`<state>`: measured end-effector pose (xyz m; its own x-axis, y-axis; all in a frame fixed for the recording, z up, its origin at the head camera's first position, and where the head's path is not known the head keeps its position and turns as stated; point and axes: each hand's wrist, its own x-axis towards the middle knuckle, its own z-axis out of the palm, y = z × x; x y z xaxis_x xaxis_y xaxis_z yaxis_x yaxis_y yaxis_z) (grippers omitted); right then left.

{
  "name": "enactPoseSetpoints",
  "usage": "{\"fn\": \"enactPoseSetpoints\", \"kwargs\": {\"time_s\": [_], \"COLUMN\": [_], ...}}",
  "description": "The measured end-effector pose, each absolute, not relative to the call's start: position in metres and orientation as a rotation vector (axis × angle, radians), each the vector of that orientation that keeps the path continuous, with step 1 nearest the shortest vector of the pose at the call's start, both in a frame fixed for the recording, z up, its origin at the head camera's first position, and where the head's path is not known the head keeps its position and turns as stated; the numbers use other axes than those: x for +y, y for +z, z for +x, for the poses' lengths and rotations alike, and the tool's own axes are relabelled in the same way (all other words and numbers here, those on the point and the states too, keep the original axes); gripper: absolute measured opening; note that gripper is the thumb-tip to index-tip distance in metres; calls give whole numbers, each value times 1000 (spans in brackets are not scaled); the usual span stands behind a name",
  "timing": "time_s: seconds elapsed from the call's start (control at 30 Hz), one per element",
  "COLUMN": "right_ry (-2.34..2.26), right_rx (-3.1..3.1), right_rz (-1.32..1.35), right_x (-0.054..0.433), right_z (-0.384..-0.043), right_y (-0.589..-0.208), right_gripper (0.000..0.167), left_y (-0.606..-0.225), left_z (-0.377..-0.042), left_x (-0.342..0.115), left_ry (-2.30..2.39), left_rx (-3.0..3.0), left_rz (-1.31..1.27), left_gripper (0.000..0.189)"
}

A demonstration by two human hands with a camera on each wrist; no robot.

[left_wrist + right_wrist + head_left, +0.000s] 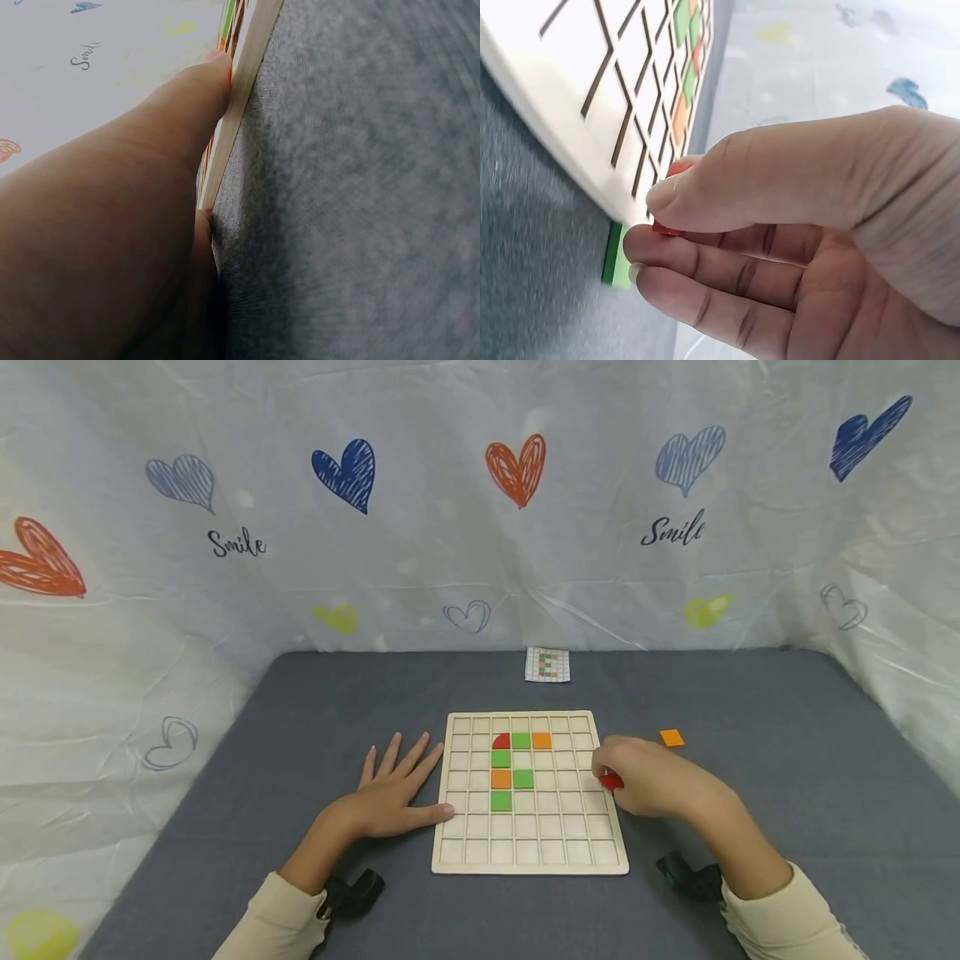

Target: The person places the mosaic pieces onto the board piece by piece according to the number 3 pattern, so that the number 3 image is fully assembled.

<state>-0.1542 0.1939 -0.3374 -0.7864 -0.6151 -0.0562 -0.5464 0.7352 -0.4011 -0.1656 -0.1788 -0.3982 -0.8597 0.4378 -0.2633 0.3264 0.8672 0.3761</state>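
A pale wooden grid board (pixel 532 852) lies on the table with square cells. In its upper left-middle cells sit several green tiles (pixel 501 801), two orange tiles (pixel 542 741) and a red quarter-round tile (pixel 501 742). My left hand (pixel 393 789) rests flat at the board's left side with fingers spread, its thumb on the rim. At the right edge of the board, my right hand (pixel 648 775) pinches a red tile (pixel 611 782) between thumb and fingers. In the right wrist view a green tile (pixel 616 259) shows by the board's edge, partly behind the fingertips.
A loose orange tile (pixel 672 738) lies on the dark grey table (pixel 360 693) beyond the right hand. Behind the board, a small printed card (pixel 547 665) with a coloured grid pattern lies near the back edge. A white curtain (pixel 420 552) with hearts hangs behind.
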Motion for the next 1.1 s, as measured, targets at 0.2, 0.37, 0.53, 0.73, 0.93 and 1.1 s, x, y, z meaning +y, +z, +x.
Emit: {"fn": "enactPoseSetpoints", "kwargs": {"time_s": [0.2, 0.37, 0.53, 0.73, 0.93, 1.1], "right_ry": [-556, -529, -533, -549, -550, -532], "right_rx": [2754, 2761, 2741, 2727, 2719, 2715], "right_rz": [-1009, -1090, -1150, -1176, -1211, -1263], "right_x": [178, 163, 149, 134, 123, 113], "right_z": [-149, -145, -144, -142, -138, -135], "right_y": [-337, -338, -341, -345, -350, -352], "right_gripper": [29, 28, 28, 29, 33, 32], "left_y": [-395, -396, -396, -398, -400, -397], "left_z": [-164, -164, -164, -165, -166, -165], "left_x": [-179, -178, -179, -179, -180, -180], "left_ry": [463, 468, 474, 480, 487, 472], "left_rx": [2700, 2703, 2701, 2703, 2711, 2706], "left_rz": [577, 585, 584, 577, 591, 593], "left_gripper": [99, 100, 100, 101, 101, 100]}}
